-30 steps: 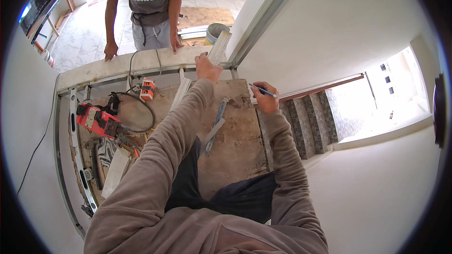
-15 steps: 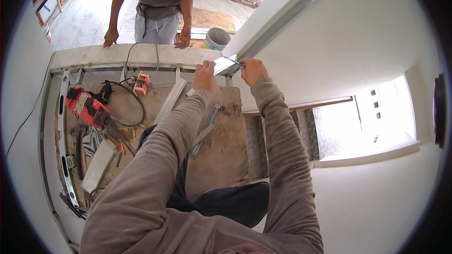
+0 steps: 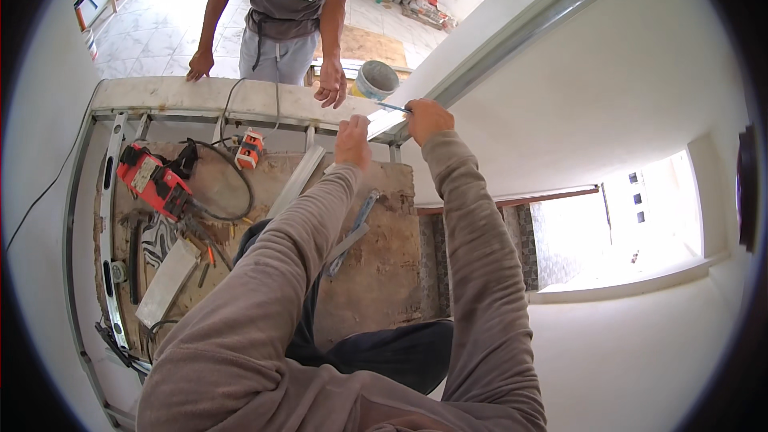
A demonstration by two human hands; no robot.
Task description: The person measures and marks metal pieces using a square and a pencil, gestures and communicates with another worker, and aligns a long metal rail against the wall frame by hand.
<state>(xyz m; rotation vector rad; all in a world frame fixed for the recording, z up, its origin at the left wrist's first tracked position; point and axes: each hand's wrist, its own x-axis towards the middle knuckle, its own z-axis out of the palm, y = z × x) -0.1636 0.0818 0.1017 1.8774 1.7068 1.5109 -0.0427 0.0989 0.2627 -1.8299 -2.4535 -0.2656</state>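
White walls (image 3: 632,352) curve around a narrow work spot, where a worn brown board (image 3: 384,272) lies under the person's legs and a pale ledge (image 3: 176,94) runs across the far side, with a metal frame (image 3: 276,120) along its near edge. At the far right corner of that frame, near the foot of a slanting metal bar (image 3: 520,52), the two hands work close together but apart. The right hand (image 3: 430,122) pinches a blue pencil (image 3: 394,107) between thumb and fingers, its far end pointing left over a bright white strip (image 3: 387,122) at the corner. The left hand (image 3: 352,144) is at the left end of this strip with fingers bent; whether they grip it or only press on it, I cannot tell. Across the ledge stands a co-worker in a dark shirt (image 3: 300,4), one hand (image 3: 202,66) resting on the ledge and the other (image 3: 330,86) hanging loosely near it, beside a bucket (image 3: 376,80). On the left part of the board are a red tool (image 3: 156,180), an orange and white box (image 3: 250,150) and a pale offcut (image 3: 170,280), with a long level (image 3: 110,200) along the edge. Another white strip (image 3: 298,180) slants just beside the left forearm.
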